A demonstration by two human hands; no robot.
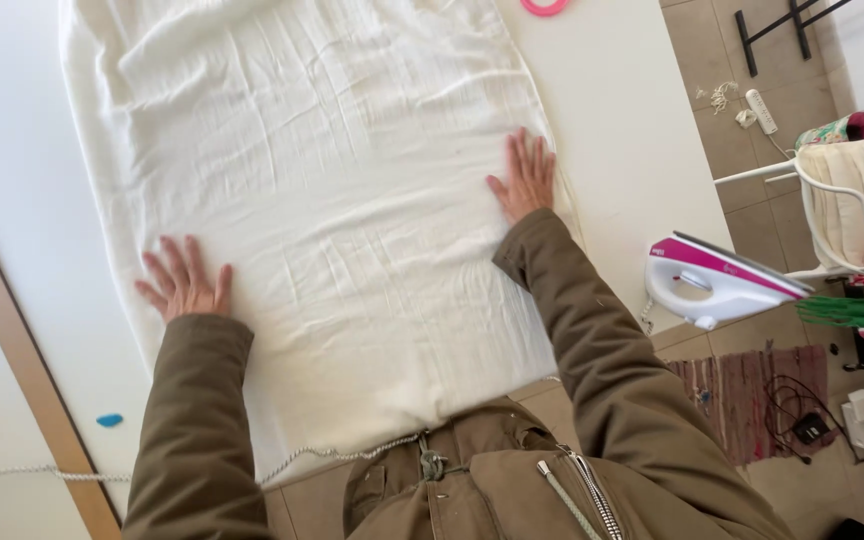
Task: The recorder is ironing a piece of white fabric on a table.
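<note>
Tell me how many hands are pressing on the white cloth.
2. The left hand lies flat near the white cloth's left edge; the right hand lies flat near its right edge.

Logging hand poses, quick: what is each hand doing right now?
Left hand: open, fingers spread, flat on the white cloth, holding nothing.
Right hand: open, flat on the cloth near its right edge, holding nothing.

We see a plain white, wrinkled cloth [322,190] on a white worktop [622,130], and olive-brown jacket sleeves [192,420] with a silver zip. The iron [717,282] is white with a magenta stripe, a pink ring [546,6] lies at the far edge, and a small blue mark [109,420] sits by the light-brown wooden strip [22,370]. The floor tiles [752,215] are beige, with a striped reddish-brown rug [752,395] on them.
</note>
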